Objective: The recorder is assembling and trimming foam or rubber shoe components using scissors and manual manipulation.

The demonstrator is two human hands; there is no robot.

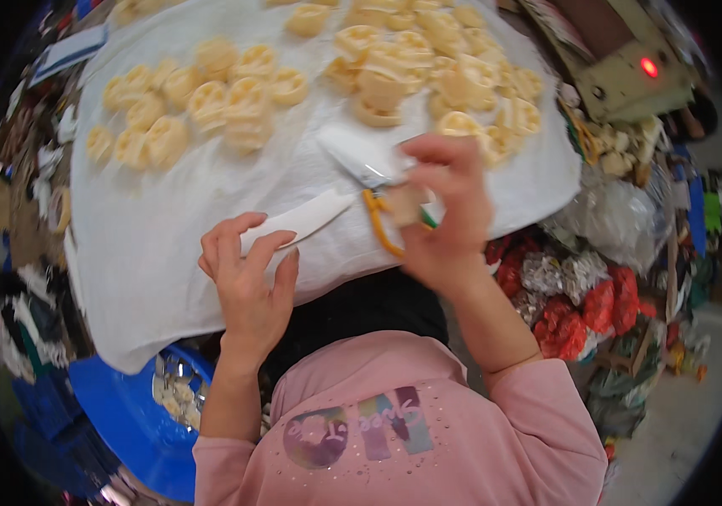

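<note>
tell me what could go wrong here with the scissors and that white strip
The right hand works orange-handled scissors close to the left hand, which holds the white strip; its fingers could get nicked. The cream pieces lie heaped just behind the right hand and could be knocked across the white cloth.

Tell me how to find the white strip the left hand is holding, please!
Start at the big white cloth covered with pale yellow moulded pieces. Come down to its near edge, where the left hand rests. The flat white strip pokes out from its fingers toward the right hand. Unlike the round, yellow pieces farther away, it is long, thin, smooth and plain white.
</note>
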